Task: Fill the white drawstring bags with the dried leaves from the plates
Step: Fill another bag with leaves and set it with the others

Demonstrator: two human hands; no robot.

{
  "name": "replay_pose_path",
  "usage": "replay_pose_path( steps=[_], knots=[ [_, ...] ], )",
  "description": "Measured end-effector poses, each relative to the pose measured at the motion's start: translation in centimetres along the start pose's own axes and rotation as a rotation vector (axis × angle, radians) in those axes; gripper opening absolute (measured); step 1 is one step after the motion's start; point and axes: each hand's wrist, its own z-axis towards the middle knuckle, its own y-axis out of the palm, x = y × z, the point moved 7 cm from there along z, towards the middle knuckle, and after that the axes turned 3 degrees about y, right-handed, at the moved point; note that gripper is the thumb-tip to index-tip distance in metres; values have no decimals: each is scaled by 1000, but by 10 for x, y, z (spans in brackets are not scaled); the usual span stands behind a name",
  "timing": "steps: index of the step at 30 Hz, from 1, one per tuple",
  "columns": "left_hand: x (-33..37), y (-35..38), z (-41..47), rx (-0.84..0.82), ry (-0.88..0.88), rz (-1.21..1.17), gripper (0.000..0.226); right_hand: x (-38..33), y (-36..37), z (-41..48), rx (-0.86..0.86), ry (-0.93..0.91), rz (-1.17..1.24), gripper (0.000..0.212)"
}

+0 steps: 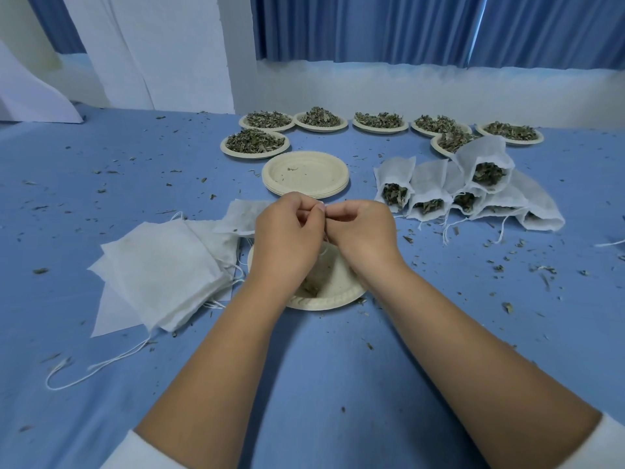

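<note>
Both hands meet over the near plate: left hand and right hand, fingers curled, fingertips pinching a thin white drawstring. Its bag is mostly hidden beneath them. Empty bags lie stacked left, filled bags piled right. 7 plates of dried leaves sit behind the empty plate stack.

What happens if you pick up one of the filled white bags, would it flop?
Probably floppy: the filled bags sag against each other. Likely light, being thin cloth and dry leaves. Their mouths gape, so leaves may spill.
</note>
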Motion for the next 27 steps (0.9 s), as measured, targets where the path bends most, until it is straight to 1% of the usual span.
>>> replay_pose_path(
  steps=[3, 6, 7, 9, 12, 13, 15, 18, 19, 21, 23, 25, 27],
  knots=[
    [0, -2, 0, 11, -4, -15, 14, -10, 3, -4, -63, -45, -19, 20],
    [-1, -6, 3, 36, -17, -31, 13, -13, 10, -5, -196, -39, 14, 41],
    [-2, -8, 4, 39, -26, -39, 13, -12, 11, -5, -218, -31, 37, 41],
    [-3, -9, 5, 38, -44, -72, 14, -10, 12, -5, -225, -5, 157, 29],
    [-4, -11, 6, 12, -77, -161, 14, -4, 7, -2, -206, 103, 412, 14],
    [-5, -12, 7, 2, -100, -201, 14, -2, 6, -1, -197, 114, 432, 12],
    [-7, -13, 8, -10, -148, -270, 16, -1, 2, 3, -145, 103, 379, 11],
    [-8, -14, 8, -38, -195, -372, 16, 8, 0, 10, -74, 139, 278, 25],
    [-8, -14, 8, -51, -207, -407, 15, 11, 2, 11, -97, 174, 267, 30],
    [-9, -14, 8, -78, -235, -477, 15, 14, 12, 11, -237, 246, 345, 32],
    [-10, -15, 8, -103, -257, -505, 16, 11, 20, 8, -373, 255, 454, 20],
    [-9, -16, 9, -97, -234, -440, 17, 8, 22, 8, -387, 202, 474, 9],
    [-6, -21, 10, -52, -134, -269, 18, 7, 21, 8, -343, 168, 466, 9]
  ],
)
